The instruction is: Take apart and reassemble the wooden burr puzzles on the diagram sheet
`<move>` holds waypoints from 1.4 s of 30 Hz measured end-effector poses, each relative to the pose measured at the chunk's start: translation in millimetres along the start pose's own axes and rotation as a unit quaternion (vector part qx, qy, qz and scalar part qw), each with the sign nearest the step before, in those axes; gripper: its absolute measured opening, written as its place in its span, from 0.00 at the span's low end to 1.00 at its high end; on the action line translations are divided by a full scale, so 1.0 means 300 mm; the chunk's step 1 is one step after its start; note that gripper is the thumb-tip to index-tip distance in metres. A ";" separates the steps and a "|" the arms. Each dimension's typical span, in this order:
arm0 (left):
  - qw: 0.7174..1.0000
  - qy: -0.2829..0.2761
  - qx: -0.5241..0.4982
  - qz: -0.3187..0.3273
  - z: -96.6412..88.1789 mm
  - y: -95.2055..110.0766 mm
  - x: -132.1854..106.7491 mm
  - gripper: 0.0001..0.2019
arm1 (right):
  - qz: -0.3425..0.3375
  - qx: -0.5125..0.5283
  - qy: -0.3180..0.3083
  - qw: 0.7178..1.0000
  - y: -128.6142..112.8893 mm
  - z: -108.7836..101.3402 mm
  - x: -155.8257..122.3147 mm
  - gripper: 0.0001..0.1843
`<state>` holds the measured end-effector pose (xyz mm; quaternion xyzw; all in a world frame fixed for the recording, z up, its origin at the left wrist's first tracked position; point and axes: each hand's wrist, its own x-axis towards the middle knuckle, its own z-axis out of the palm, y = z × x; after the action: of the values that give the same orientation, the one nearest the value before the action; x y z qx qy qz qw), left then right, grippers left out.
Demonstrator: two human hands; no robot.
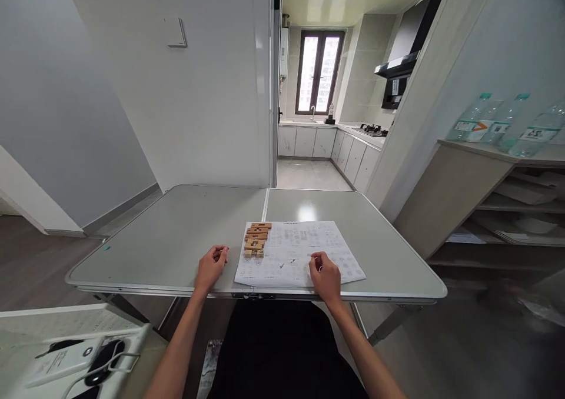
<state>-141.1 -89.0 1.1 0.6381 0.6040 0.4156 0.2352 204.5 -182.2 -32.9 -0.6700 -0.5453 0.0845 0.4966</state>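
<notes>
My left hand (212,266) rests on the table left of a printed paper sheet (286,269), its fingers curled in. A brownish bit shows between thumb and fingers, too small to name. My right hand (325,274) lies over the right half of the sheet with its fingers bent together; their inside is hidden. Several notched wooden puzzle pieces (256,236) lie in a column along the sheet's left edge, apart from both hands. The sheet carries small printed figures and a couple of dark tick marks.
The grey folding table (145,234) has a metal edge and a centre seam. A white cabinet (83,316) with a power strip (62,361) and cables stands at lower left. Plastic bottles (536,131) stand on a shelf unit (477,169) at right. A kitchen lies beyond the doorway.
</notes>
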 end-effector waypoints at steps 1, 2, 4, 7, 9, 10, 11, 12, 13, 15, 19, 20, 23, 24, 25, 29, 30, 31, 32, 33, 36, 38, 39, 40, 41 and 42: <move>1.000 0.001 -0.001 0.000 0.000 0.002 -0.002 0.21 | -0.001 -0.001 -0.002 1.000 0.002 0.000 0.001 0.15; 1.000 0.001 -0.001 -0.001 -0.001 0.003 -0.003 0.21 | -0.002 -0.001 -0.005 1.000 0.004 0.000 0.001 0.15; 1.000 0.002 -0.001 -0.003 -0.001 0.005 -0.007 0.21 | -0.003 -0.002 -0.008 1.000 0.008 -0.001 0.001 0.15; 1.000 0.004 0.000 -0.004 -0.002 0.006 -0.011 0.20 | -0.004 -0.003 -0.011 1.000 0.014 -0.001 -0.001 0.15; 1.000 0.005 0.000 -0.005 -0.003 0.005 -0.011 0.20 | -0.006 -0.002 -0.012 1.000 0.017 0.000 -0.002 0.15; 1.000 0.006 -0.001 -0.004 -0.003 0.004 -0.011 0.20 | -0.007 -0.002 -0.012 1.000 0.018 0.001 -0.003 0.15; 1.000 0.006 -0.002 -0.004 -0.003 0.002 -0.011 0.20 | -0.008 -0.001 -0.011 1.000 0.019 0.002 -0.003 0.16; 1.000 0.007 -0.003 -0.004 -0.002 0.000 -0.010 0.20 | -0.009 0.000 -0.010 1.000 0.020 0.003 -0.003 0.16; 1.000 0.009 -0.003 -0.003 -0.002 -0.003 -0.008 0.20 | -0.010 0.000 -0.010 1.000 0.022 0.004 -0.003 0.17; 1.000 0.011 -0.003 -0.002 0.000 -0.008 -0.006 0.20 | -0.012 0.001 -0.009 1.000 0.025 0.006 -0.004 0.17; 1.000 0.015 -0.004 0.002 0.000 -0.014 -0.006 0.20 | -0.014 0.001 -0.011 1.000 0.031 0.009 -0.004 0.17; 1.000 0.015 -0.004 0.003 0.000 -0.014 -0.006 0.20 | -0.014 0.001 -0.012 1.000 0.032 0.010 -0.004 0.16; 1.000 0.014 -0.002 0.006 -0.002 -0.013 -0.007 0.20 | -0.015 0.001 -0.014 1.000 0.034 0.011 -0.004 0.16; 1.000 0.014 0.000 0.007 -0.002 -0.013 -0.007 0.20 | -0.015 0.002 -0.014 1.000 0.034 0.011 -0.004 0.16; 1.000 0.014 0.002 0.008 -0.002 -0.013 -0.007 0.20 | -0.014 0.002 -0.013 1.000 0.035 0.011 -0.004 0.16; 1.000 0.016 0.008 0.010 -0.002 -0.017 -0.008 0.20 | -0.012 0.002 -0.013 1.000 0.035 0.012 -0.006 0.15; 1.000 0.016 0.009 0.011 -0.001 -0.019 -0.008 0.20 | -0.012 0.002 -0.013 1.000 0.036 0.012 -0.006 0.16; 1.000 0.017 0.010 0.011 -0.001 -0.020 -0.008 0.20 | -0.012 0.002 -0.013 1.000 0.036 0.012 -0.006 0.16; 1.000 0.017 0.010 0.012 -0.001 -0.020 -0.007 0.20 | -0.013 0.002 -0.014 1.000 0.036 0.012 -0.006 0.16; 1.000 0.016 0.011 0.012 0.000 -0.021 -0.007 0.20 | -0.013 0.001 -0.015 1.000 0.037 0.013 -0.006 0.16; 1.000 0.015 0.016 0.014 0.001 -0.021 -0.006 0.20 | -0.014 0.000 -0.018 1.000 0.040 0.013 -0.006 0.16; 1.000 0.013 0.025 0.014 0.002 -0.019 -0.007 0.20 | -0.014 0.000 -0.020 1.000 0.042 0.013 -0.007 0.16; 0.999 0.012 0.031 0.014 0.002 -0.019 -0.009 0.20 | -0.014 0.001 -0.022 1.000 0.043 0.012 -0.007 0.16; 0.999 0.011 0.037 0.014 0.002 -0.019 -0.011 0.20 | -0.014 0.002 -0.024 1.000 0.044 0.012 -0.008 0.16; 0.999 0.009 0.045 0.015 0.002 -0.019 -0.014 0.20 | -0.014 0.003 -0.027 1.000 0.044 0.012 -0.009 0.17; 0.998 0.008 0.053 0.017 0.002 -0.019 -0.017 0.20 | -0.014 0.005 -0.029 0.999 0.045 0.012 -0.009 0.17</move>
<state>-143.4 -92.8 -4.9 0.6566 0.6161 0.3917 0.1895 209.8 -181.3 -45.9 -0.6570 -0.5685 0.0991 0.4851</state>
